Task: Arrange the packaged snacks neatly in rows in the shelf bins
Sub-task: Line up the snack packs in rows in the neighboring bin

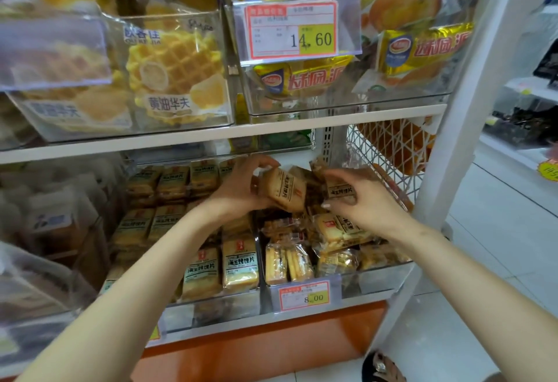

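tan packet (285, 191) in left hand (240, 187)

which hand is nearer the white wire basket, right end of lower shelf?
Right. The right hand, gripping a packet, sits just below-left of the wire basket; the left hand grips another packet farther left.

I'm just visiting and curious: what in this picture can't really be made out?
Head view, small print on the lower price tag: too small, only 8.00 reads.
Head view, label at the upper left: blurred.
Head view, packet in the right hand: partly covered by that hand.
Head view, shoe: cut off by the bottom edge.
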Demonstrator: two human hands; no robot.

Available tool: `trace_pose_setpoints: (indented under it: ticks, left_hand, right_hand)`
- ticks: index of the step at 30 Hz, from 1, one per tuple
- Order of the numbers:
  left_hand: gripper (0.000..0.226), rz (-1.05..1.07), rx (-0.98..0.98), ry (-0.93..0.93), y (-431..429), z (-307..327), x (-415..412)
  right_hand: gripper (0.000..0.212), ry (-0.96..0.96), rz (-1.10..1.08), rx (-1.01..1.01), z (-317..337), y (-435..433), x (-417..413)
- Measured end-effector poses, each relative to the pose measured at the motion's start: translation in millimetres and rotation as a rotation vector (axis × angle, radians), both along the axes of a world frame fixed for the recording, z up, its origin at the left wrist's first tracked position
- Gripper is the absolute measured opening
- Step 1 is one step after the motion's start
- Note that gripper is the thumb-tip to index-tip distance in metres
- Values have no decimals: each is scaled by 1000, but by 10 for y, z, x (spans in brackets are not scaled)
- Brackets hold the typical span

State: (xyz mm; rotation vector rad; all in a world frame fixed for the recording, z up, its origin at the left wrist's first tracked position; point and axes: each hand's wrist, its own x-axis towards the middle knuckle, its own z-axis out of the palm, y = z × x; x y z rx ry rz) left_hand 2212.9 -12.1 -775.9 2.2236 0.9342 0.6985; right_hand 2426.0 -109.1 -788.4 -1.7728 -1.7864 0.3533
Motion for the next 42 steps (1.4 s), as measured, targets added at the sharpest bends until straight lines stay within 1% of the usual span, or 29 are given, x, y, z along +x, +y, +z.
trace_pose_setpoints:
  ticks: [2, 3, 5, 7, 10, 11, 13, 16, 18, 20, 22, 24, 26, 28, 30, 32, 35, 37, 38, 40, 42]
  left_hand:
    - [58, -36, -87, -80, -88, -13, -27]
    - [58, -53, -125, -112, -118, -9, -32]
    - [59, -77, -175, -177, -151, -1, -39]
    - [62, -98, -198, -233, -180, 9, -40]
    - [67, -92, -254, -319, -207, 25, -28]
    - [67, -79, -280, -337, -198, 26, -27]
    - [63, -68, -336, -323, -181, 42, -30]
    - [56, -49, -411, -308, -166, 42, -3]
    - [48, -8, -392, -288, -168, 57, 31]
    - [41, -4, -342, -226, -167, 68, 61]
    - [33, 28, -314, -176, -151, 59, 78]
    - [29, 113, -366, -213, -136, 45, 89]
    - [32, 188, -438, -301, -132, 36, 113]
    - [39, 228, -467, -359, -147, 25, 149]
    - [45, 233, -484, -371, -175, 22, 183]
    - [47, 224, -513, -381, -199, 15, 207]
    - [48, 209, -541, -402, -221, 26, 213]
    - [45, 173, -534, -375, -214, 49, 201]
    - [40, 165, -520, -354, -200, 68, 189]
    - [25, 240, -472, -356, -132, 99, 127]
    - [20, 395, -403, -374, -1, 65, 21]
  right_hand:
    - [79, -18, 44, -59, 7, 12, -77]
    - [85, -37, 61, -63, 9, 17, -114]
    - [91, -59, 78, -49, 10, 23, -171]
    - [89, -73, 85, -30, -6, 35, -201]
    - [74, -165, 56, 37, -38, 64, -219]
    - [70, -182, 41, 67, -42, 74, -222]
    - [68, -187, 29, 116, -43, 87, -225]
    - [69, -135, 25, 106, -36, 109, -204]
    - [68, -111, 67, 135, -39, 107, -191]
    - [67, -97, 114, 203, -52, 97, -187]
    - [68, -56, 75, 265, -51, 90, -189]
    - [73, 43, -20, 280, -6, 95, -195]
    - [82, 113, -25, 212, 41, 99, -218]
    - [89, 61, 29, 136, 48, 88, -287]
    - [93, -2, 39, 130, 13, 99, -353]
    - [90, 13, 21, 161, -22, 132, -391]
    - [79, 92, -3, 203, -37, 197, -381]
    - [73, 107, -4, 232, -24, 219, -339]
    - [72, 109, -6, 243, -16, 225, -302]
    - [72, 139, -30, 266, 16, 258, -194]
    - [72, 188, -60, 257, 74, 325, -76]
